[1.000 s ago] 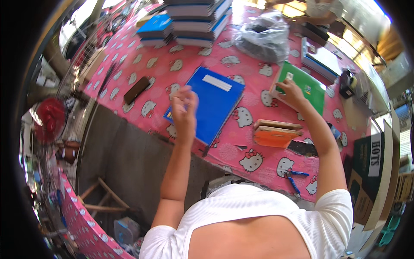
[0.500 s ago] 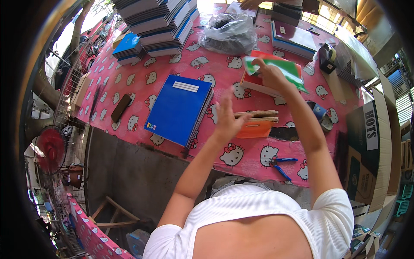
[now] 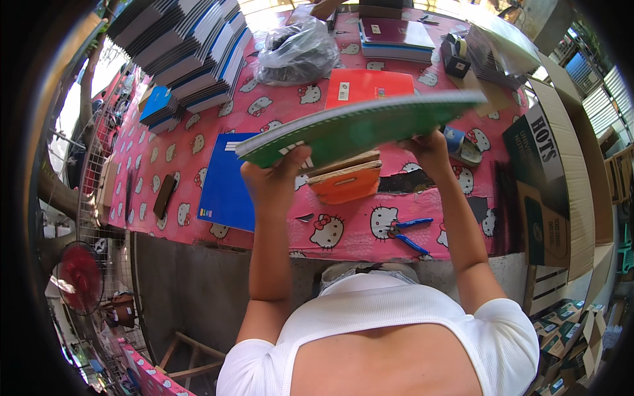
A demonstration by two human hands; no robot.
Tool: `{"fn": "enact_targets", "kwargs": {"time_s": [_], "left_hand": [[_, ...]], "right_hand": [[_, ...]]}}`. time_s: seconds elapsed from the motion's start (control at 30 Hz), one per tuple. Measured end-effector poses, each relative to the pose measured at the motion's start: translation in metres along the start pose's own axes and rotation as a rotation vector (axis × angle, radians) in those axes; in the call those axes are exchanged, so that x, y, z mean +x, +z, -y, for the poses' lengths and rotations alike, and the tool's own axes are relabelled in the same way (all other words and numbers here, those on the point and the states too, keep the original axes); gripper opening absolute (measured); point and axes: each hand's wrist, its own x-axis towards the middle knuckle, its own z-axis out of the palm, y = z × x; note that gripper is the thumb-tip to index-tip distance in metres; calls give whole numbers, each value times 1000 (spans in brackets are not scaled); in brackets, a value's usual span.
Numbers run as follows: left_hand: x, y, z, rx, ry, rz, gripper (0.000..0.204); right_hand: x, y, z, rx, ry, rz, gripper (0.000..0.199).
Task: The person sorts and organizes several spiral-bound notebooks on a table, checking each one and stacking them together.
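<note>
A green notebook (image 3: 356, 129) is tilted up in front of me, a row of small holes along its long edge. My left hand (image 3: 274, 178) grips its left end with the thumb on the cover. At the right end my right hand (image 3: 428, 155) holds it from beneath, fingers partly hidden. Below it stands an orange block with wooden boards (image 3: 347, 183). Left of that lies a blue notebook (image 3: 221, 191), partly covered by my left hand and the green one. Behind the green notebook a red notebook (image 3: 370, 87) lies on the table.
Blue-handled pliers (image 3: 406, 234) lie near the front edge of the pink table (image 3: 264, 241). Tall notebook stacks (image 3: 191, 53) stand back left, beside a plastic bag (image 3: 297, 53). More notebooks (image 3: 396, 39), a tape dispenser (image 3: 456, 56) and a cardboard box (image 3: 541, 185) are right. Another person's hand (image 3: 325, 8) shows far back.
The green notebook has come off the red one, toward me, and is now tilted up. My left hand, open before, has taken hold of its left end. The view has shifted right.
</note>
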Motion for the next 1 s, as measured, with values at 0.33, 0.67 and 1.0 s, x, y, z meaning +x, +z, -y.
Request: {"fn": "enact_targets", "kwargs": {"time_s": [0.33,0.67,1.0], "left_hand": [[-25,49,14,539,462,-107,78],[-39,88,27,552,483,605,35],[-37,91,42,527,528,360,16]], "right_hand": [[-78,32,-93,-16,114,4,31],[-128,-217,-89,-1302,287,-626,22],[-92,-69,65,-541,-126,-246,33]]}}
